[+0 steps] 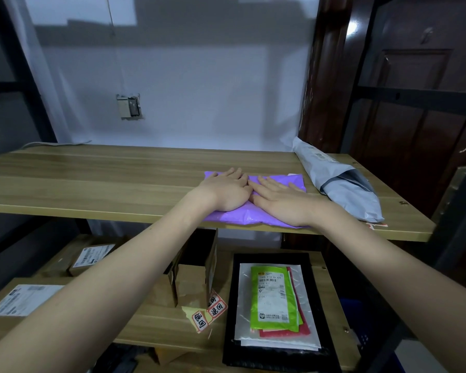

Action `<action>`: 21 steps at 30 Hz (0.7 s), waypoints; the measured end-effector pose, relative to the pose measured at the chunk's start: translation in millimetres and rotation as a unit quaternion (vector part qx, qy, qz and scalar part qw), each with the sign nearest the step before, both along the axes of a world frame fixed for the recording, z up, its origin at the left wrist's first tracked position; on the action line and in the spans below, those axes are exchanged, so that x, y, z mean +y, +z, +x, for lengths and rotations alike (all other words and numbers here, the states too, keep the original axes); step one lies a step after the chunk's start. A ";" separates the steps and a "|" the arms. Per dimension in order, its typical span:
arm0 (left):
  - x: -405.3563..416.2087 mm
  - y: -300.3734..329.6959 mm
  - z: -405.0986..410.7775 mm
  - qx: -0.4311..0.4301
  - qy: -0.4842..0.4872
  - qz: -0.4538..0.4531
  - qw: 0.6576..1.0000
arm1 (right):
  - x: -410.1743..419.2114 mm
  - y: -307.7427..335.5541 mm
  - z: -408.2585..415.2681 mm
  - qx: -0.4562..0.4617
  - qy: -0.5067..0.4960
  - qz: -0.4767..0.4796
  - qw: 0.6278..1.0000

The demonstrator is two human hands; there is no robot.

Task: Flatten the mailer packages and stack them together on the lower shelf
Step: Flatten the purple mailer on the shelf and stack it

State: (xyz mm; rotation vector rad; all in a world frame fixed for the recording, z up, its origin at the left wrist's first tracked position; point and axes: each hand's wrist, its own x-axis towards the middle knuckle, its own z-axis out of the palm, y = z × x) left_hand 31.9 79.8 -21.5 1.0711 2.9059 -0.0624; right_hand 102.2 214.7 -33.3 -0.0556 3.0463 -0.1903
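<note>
1. Boxes [92, 258] with shipping labels sit at the far left of the lower shelf [156, 329], well clear of my work.
2. Next comes my left hand [228, 191], fingers straight and together, palm pressing flat on the purple mailer [242, 216] to squeeze the air out.
3. Beside it, fingertips touching, my right hand [279, 200] presses the same mailer, flat and gripping nothing; two palms spread the pressure.
4. That mailer lies at the front edge of the upper shelf [92, 181], I judge for an easy drop to the stack [275, 300] of flattened mailers below.
5. Furthest right, a grey mailer [342, 184] lies bulging, apparently awaiting its turn.
</note>
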 end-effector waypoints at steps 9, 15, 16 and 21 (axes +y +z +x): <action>-2.6 -2.7 -4.6 -0.041 0.001 0.170 0.985 | 2.7 -4.9 -8.5 0.064 0.011 -0.066 0.996; -3.6 1.2 -9.8 0.041 0.017 0.274 0.961 | 0.0 6.8 -4.4 0.230 -0.010 -0.058 0.971; -6.9 4.4 -10.5 0.084 0.026 0.306 0.948 | -1.3 9.7 -3.5 0.239 -0.010 -0.055 0.969; -30.6 15.5 -11.3 0.026 0.035 0.362 0.931 | -8.8 16.0 -6.2 0.169 -0.019 -0.055 0.984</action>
